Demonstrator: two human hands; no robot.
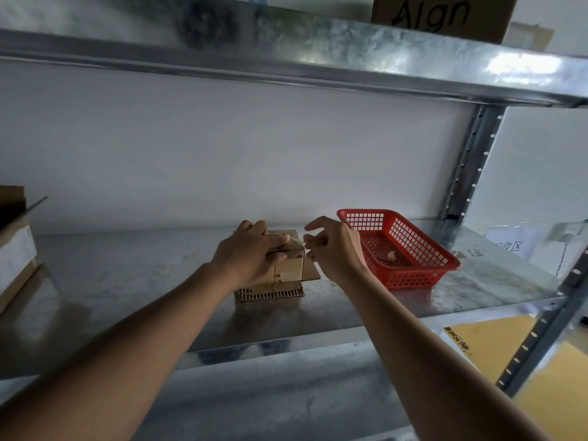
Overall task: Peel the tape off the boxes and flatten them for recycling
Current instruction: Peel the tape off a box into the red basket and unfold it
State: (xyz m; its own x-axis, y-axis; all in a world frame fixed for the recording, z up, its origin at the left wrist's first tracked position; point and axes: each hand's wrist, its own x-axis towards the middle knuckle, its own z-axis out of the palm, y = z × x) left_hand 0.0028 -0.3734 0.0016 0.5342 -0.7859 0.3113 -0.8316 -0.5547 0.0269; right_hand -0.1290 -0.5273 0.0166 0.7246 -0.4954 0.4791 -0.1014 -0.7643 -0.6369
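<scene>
A small brown cardboard box (pixel 288 268) stands on a metal shelf (pixel 133 275), on top of flat pieces of cardboard (pixel 270 294). My left hand (pixel 251 253) grips the box's top from the left, fingers curled over it and thumb on its front. My right hand (pixel 334 246) is at the box's upper right corner, its fingertips pinching what looks like clear tape (pixel 302 245) stretched from the box top. The tape itself is faint and hard to make out.
A red plastic basket (pixel 420 249) sits just right of the box, with a small crumpled wad (pixel 391 255) inside. Stacked cartons (pixel 16 249) stand at the shelf's left end. Another shelf (pixel 286 55) overhangs above, bearing a lettered box (pixel 445 17). A steel upright (pixel 471 163) rises at the right.
</scene>
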